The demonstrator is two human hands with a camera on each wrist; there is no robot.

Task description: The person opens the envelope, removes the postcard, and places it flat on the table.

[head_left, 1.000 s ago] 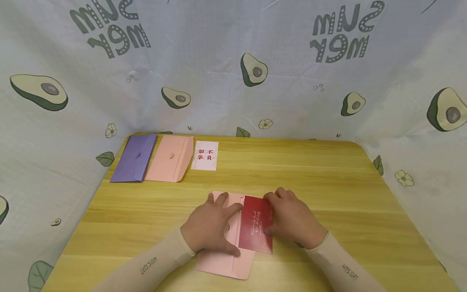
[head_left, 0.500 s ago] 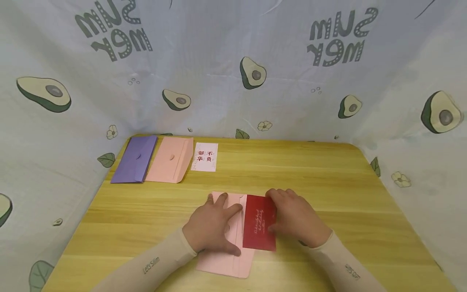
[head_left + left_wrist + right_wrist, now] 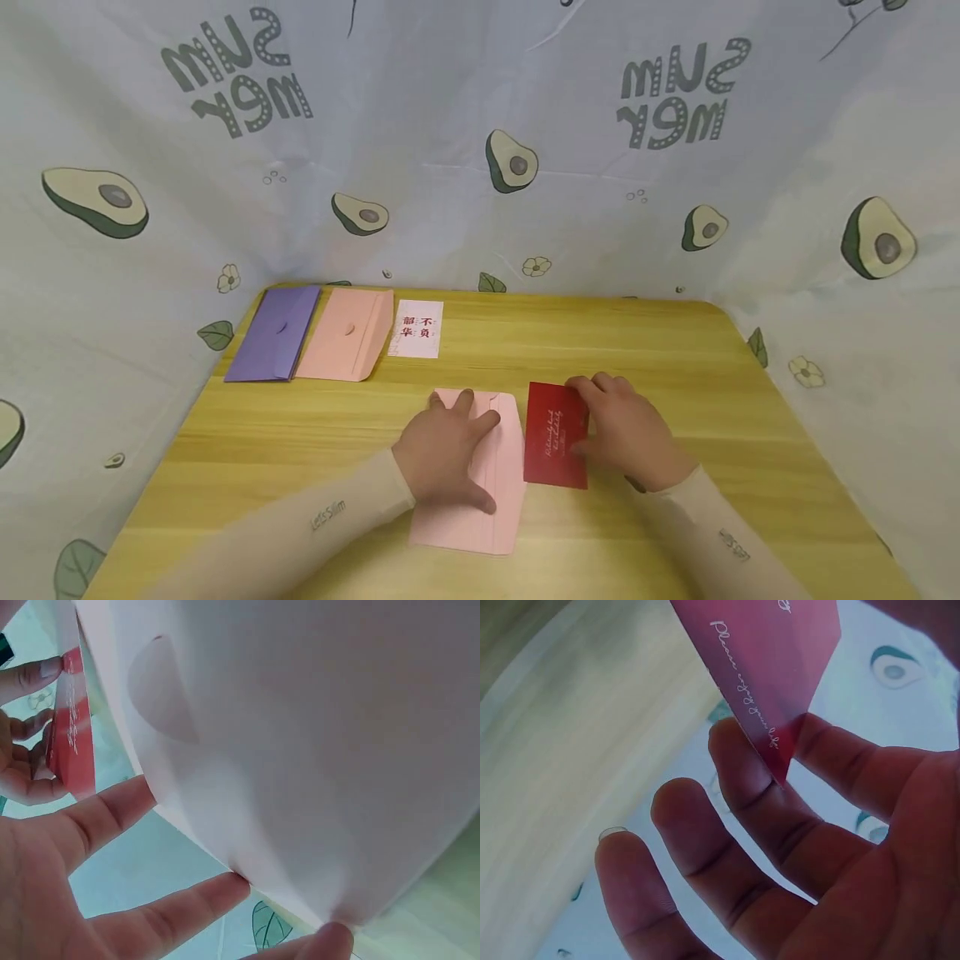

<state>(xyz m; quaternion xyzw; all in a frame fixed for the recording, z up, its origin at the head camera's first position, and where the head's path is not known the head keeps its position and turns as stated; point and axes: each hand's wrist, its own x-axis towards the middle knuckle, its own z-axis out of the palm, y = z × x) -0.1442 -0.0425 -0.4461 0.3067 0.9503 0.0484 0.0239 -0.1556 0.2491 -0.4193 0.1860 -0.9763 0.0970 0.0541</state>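
Note:
A pink envelope [image 3: 467,532] lies on the table in front of me, its flap side to the right. Across it my left hand [image 3: 444,457] rests with spread fingers; in the left wrist view, straight fingertips [image 3: 131,796] touch its edge. Just right of the envelope, and apart from it, is a red card [image 3: 553,435] with white script. My right hand [image 3: 632,435] pinches this card along its right side. The right wrist view shows the card's corner [image 3: 769,682] between the fingers, with the other fingers loosely extended.
At the back left of the wooden table [image 3: 675,350] lie a purple envelope [image 3: 273,333], another pink envelope [image 3: 341,337] and a white card with red characters [image 3: 417,330]. A curtain printed with avocados [image 3: 512,162] surrounds the table's back and sides.
The right hand has drawn the red card rightward and away from me, fully out of the pink envelope. The left hand stays on the envelope. The head view has shifted slightly.

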